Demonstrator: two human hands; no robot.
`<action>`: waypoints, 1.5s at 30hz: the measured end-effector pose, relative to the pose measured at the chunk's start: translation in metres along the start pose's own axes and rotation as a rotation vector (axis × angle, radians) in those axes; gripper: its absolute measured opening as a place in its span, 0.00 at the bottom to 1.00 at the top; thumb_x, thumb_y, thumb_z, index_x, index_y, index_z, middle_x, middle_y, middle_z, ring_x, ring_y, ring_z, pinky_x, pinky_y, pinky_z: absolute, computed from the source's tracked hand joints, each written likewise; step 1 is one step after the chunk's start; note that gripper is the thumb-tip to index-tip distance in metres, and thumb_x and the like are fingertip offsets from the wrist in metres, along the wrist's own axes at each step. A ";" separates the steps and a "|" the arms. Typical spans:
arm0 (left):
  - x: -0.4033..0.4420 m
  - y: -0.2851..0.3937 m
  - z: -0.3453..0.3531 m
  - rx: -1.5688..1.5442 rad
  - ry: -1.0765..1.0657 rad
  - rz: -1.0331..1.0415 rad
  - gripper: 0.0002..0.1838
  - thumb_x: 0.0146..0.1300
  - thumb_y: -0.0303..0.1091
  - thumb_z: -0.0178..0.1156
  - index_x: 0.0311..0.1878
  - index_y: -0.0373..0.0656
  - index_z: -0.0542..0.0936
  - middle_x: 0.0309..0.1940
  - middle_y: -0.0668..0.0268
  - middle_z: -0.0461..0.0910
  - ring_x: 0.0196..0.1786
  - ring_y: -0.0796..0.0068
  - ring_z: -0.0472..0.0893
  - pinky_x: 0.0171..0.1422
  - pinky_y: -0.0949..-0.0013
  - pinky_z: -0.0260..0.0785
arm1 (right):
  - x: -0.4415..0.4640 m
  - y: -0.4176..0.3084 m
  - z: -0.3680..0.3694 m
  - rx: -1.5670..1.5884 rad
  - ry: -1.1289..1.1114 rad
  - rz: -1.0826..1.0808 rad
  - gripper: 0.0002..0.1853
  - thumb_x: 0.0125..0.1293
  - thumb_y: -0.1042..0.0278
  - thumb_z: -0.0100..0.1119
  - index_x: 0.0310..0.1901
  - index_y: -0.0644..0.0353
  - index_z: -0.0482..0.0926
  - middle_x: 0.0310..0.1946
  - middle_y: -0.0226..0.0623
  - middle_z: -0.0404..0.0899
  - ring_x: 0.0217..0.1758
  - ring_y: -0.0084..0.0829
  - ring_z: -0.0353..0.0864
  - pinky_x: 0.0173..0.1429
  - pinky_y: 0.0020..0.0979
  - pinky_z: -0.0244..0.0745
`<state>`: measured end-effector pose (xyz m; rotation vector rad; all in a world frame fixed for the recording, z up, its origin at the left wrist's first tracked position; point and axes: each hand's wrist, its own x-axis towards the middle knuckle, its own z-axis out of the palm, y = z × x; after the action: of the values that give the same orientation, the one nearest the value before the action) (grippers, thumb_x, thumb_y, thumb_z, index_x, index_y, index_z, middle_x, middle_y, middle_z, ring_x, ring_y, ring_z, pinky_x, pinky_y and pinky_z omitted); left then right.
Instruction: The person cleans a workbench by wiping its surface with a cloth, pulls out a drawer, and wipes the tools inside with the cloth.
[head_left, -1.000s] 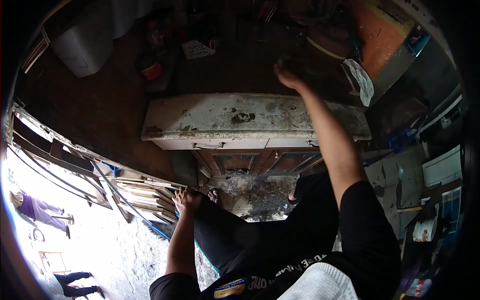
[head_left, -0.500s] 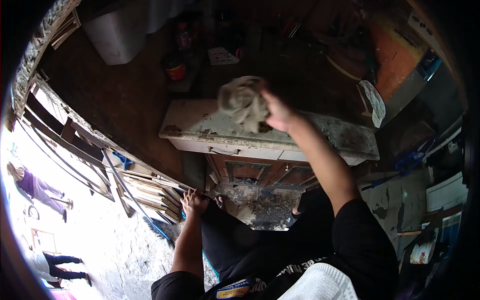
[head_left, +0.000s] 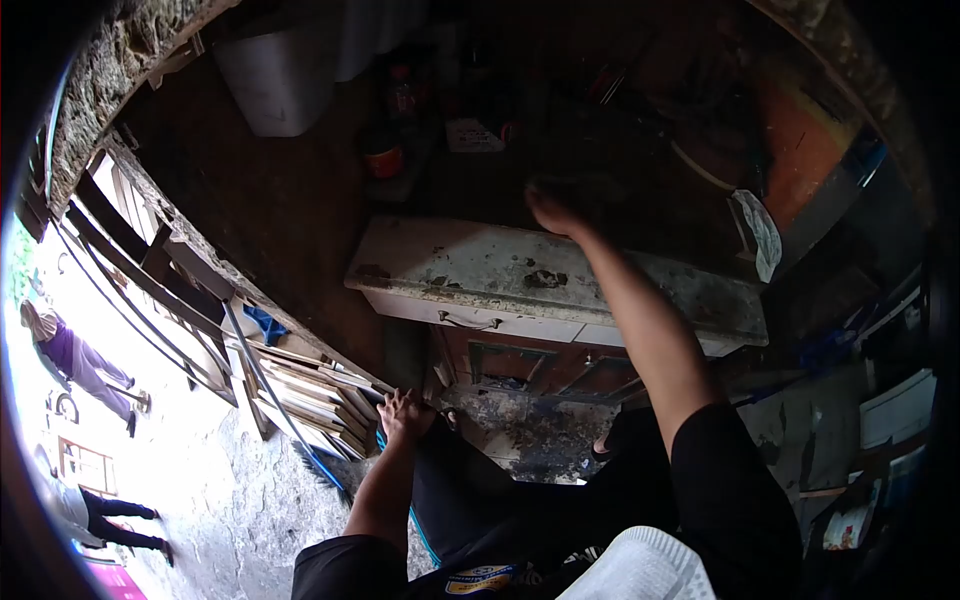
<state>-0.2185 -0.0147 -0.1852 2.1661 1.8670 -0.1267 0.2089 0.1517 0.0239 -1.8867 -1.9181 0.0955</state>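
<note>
My right hand reaches over the dark back part of the worktop, past the worn white counter edge. Its fingers are dim and blurred in the shadow, so I cannot tell whether they hold anything. No cloth shows clearly; a faint shape lies in the dark beside the hand. My left hand rests on my knee, over the black trousers, with its fingers spread and nothing held.
A pale bin, an orange-labelled jar and a bottle stand at the back left. Below the counter is a drawer handle. Stacked wood strips and a broom are left. Two people are outside.
The beige crumpled cloth in my right hand is no longer clearly visible. That hand has moved farther back into the shadow. The view has shifted slightly; my left hand stays on the knee.
</note>
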 end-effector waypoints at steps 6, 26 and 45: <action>-0.006 -0.003 0.011 0.020 0.009 0.022 0.32 0.56 0.58 0.58 0.61 0.53 0.79 0.63 0.57 0.74 0.70 0.55 0.68 0.72 0.49 0.58 | 0.093 -0.101 0.026 -0.266 0.428 -0.313 0.16 0.68 0.55 0.50 0.43 0.57 0.83 0.46 0.50 0.82 0.48 0.45 0.83 0.51 0.46 0.75; 0.000 -0.019 0.006 -0.071 -0.037 0.044 0.24 0.52 0.52 0.66 0.49 0.50 0.81 0.55 0.59 0.78 0.63 0.56 0.72 0.67 0.51 0.64 | -0.267 0.059 -0.212 0.877 0.610 0.561 0.35 0.74 0.36 0.42 0.68 0.58 0.71 0.72 0.45 0.63 0.76 0.45 0.59 0.80 0.41 0.49; 0.010 0.016 0.021 -0.020 0.025 0.047 0.25 0.50 0.52 0.62 0.50 0.51 0.83 0.59 0.57 0.76 0.65 0.54 0.71 0.66 0.50 0.65 | -0.110 -0.101 -0.057 1.693 -0.195 0.310 0.31 0.78 0.39 0.37 0.66 0.58 0.66 0.63 0.43 0.72 0.64 0.39 0.75 0.72 0.50 0.65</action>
<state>-0.1988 -0.0127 -0.2055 2.2058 1.8218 -0.0715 0.1310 0.0249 0.0823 -0.8583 -0.8154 1.4640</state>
